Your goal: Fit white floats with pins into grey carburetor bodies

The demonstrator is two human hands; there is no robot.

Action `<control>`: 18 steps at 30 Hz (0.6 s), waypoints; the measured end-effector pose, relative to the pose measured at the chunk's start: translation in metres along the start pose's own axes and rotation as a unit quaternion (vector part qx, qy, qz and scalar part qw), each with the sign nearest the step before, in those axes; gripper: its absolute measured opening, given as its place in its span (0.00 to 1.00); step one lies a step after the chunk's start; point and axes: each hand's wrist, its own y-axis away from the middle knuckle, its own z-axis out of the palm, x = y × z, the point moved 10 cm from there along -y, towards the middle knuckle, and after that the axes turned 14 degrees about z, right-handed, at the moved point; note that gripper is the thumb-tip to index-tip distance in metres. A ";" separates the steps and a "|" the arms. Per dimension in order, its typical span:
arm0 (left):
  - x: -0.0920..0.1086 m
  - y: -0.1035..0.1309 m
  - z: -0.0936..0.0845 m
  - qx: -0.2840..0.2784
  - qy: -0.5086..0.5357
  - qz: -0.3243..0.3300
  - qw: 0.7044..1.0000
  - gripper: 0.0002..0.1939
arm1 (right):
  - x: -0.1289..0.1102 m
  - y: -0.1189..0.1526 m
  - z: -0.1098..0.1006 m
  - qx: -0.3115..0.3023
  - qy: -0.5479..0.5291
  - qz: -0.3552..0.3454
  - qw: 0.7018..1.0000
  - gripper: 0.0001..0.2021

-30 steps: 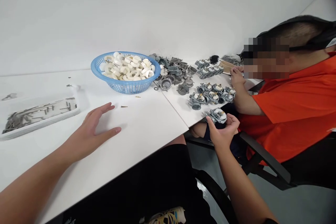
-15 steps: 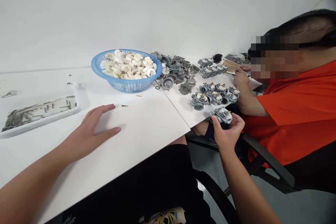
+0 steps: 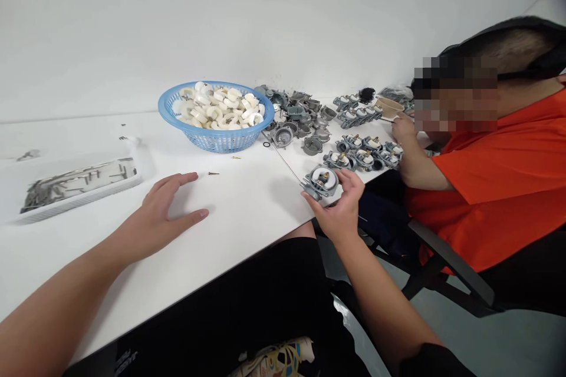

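Observation:
My right hand (image 3: 338, 206) grips a metal carburetor body (image 3: 322, 181) with a white ring-like float on its upper face, just above the table's front edge. Resting on the white table (image 3: 247, 218), my left hand (image 3: 165, 206) has thumb and fingers spread, with nothing between them. A small dark pin (image 3: 213, 174) lies just beyond its fingertips, and a brass-coloured pin (image 3: 236, 157) is a little farther back. Several similar carburetor bodies (image 3: 365, 158) stand in rows to the right of the held one.
A blue basket (image 3: 216, 140) full of white floats stands at the back. Beside it is a pile of grey metal bowls (image 3: 298, 121). A white tray (image 3: 88, 193) of thin metal pins lies at left. A person in an orange shirt (image 3: 499, 177) sits at right, one arm on the table.
My right hand has moved left with the carburetor body, away from the rows, and the body's white float now faces the camera more. My left hand stays spread in nearly the same place.

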 end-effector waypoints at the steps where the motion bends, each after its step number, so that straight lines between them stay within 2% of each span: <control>1: 0.001 0.001 0.000 0.010 -0.001 0.006 1.000 0.39 | -0.007 -0.002 0.006 -0.005 0.008 -0.014 1.000 0.45; 4: 0.002 0.002 0.001 0.022 -0.002 0.017 1.000 0.35 | -0.028 -0.013 0.027 -0.046 0.055 -0.041 0.997 0.39; 9: -0.003 -0.001 0.008 -0.033 -0.007 0.007 0.999 0.36 | -0.050 -0.029 0.058 -0.102 0.104 -0.049 0.988 0.35; 14: -0.006 -0.002 0.005 -0.036 -0.024 -0.008 0.999 0.39 | -0.048 -0.036 0.085 -0.092 0.115 -0.039 0.988 0.36; 18: -0.006 -0.002 0.006 -0.045 -0.038 -0.013 0.998 0.41 | -0.040 -0.037 0.095 -0.086 0.117 -0.028 0.989 0.34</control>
